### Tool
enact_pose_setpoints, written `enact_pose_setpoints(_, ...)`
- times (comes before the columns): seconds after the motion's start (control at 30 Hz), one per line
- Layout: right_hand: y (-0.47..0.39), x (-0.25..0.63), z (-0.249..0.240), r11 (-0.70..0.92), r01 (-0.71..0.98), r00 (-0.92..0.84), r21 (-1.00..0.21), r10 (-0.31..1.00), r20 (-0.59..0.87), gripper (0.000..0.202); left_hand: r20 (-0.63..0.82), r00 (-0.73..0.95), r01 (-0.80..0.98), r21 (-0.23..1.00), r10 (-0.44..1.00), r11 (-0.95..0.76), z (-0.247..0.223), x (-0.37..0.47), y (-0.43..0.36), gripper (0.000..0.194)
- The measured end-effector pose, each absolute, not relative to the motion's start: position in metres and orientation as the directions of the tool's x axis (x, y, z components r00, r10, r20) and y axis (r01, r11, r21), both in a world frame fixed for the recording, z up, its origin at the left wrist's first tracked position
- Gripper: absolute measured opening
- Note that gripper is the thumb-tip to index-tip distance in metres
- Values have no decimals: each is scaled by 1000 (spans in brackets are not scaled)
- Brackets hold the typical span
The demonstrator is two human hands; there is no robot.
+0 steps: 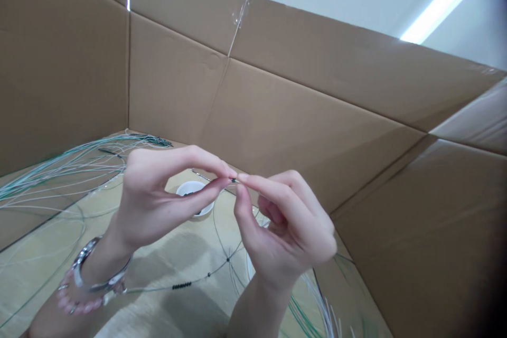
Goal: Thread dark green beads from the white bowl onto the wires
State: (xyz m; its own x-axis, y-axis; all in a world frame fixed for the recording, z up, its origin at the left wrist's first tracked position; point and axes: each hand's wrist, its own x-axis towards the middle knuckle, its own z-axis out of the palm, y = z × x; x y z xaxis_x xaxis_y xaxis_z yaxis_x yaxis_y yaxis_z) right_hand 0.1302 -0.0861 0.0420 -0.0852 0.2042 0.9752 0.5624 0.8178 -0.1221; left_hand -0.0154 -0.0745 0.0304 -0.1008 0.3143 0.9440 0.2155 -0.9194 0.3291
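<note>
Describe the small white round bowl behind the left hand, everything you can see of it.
The small white round bowl is plain and smooth, perhaps plastic or ceramic, with an open top. It seems to stand upright on the pale yellowish tabletop. A few small dark bits show inside, too small to identify. In this view, the thumb of the bare left hand crosses in front, hiding its middle; whether anything touches its outside is unclear.
</note>
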Motion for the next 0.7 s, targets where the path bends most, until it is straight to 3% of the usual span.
enact_pose_setpoints(0.4,-83,130,42,861,479,-157,-171,276,948,18,921,-98,190,389,376,-902,31,-15,-74,21)
enact_pose_setpoints(0.57,-75,134,44,828,559,-232,-45,208,950,20,880,-108,123,474,463,-872,32,-16,-73,19)
enact_pose_setpoints(0.7,-69,132,42,798,602,-195,-4,152,969,17,869,-129,196,494,478,-847,32,-17,-72,20)
